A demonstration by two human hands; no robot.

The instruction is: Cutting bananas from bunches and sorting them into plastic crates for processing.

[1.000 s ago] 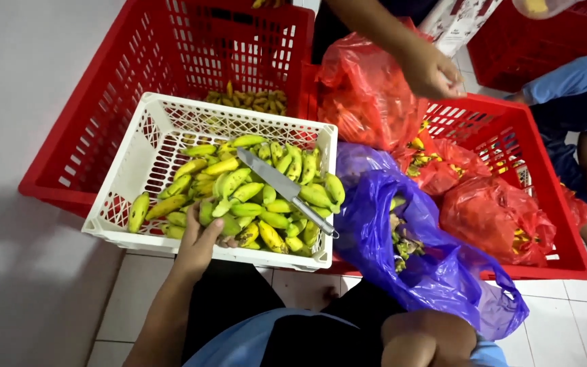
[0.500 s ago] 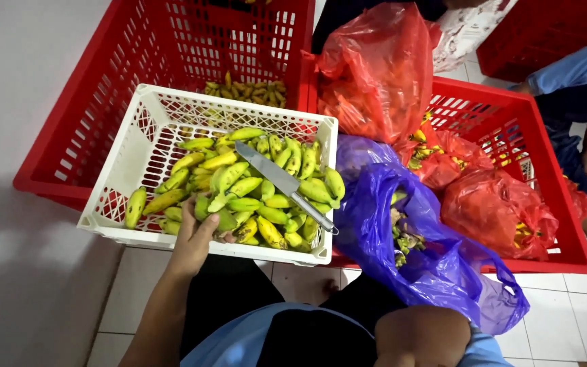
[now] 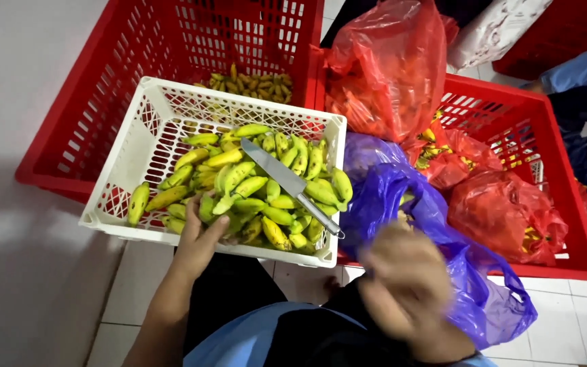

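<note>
Our left hand (image 3: 202, 238) rests on the near rim of the white basket (image 3: 134, 132) at about seven o'clock from its middle, thumb and fingers curled loosely over the edge and among the small green and yellow bananas (image 3: 253, 190); it looks more like a steadying hold on the rim than a pinch on any single fruit. A knife (image 3: 290, 183) lies flat across the top of the pile, blade toward eleven o'clock and handle toward five o'clock, probably parked there so that it stays within reach. Our right hand (image 3: 405, 285) sits at four o'clock from the basket, over the mouth of the purple bag (image 3: 402, 204); it is smeared with motion, so we cannot tell whether its fingers are spread, closed, or around something. The basket leans on the edge of a big red crate (image 3: 103, 102) at twelve o'clock, which holds a few darker bananas at its bottom. At two o'clock a second red crate (image 3: 565, 197) carries red bags (image 3: 388, 68) whose contents show only as dim shapes through the plastic. Another person's blue sleeve (image 3: 579, 75) is cut off at the right edge.
</note>
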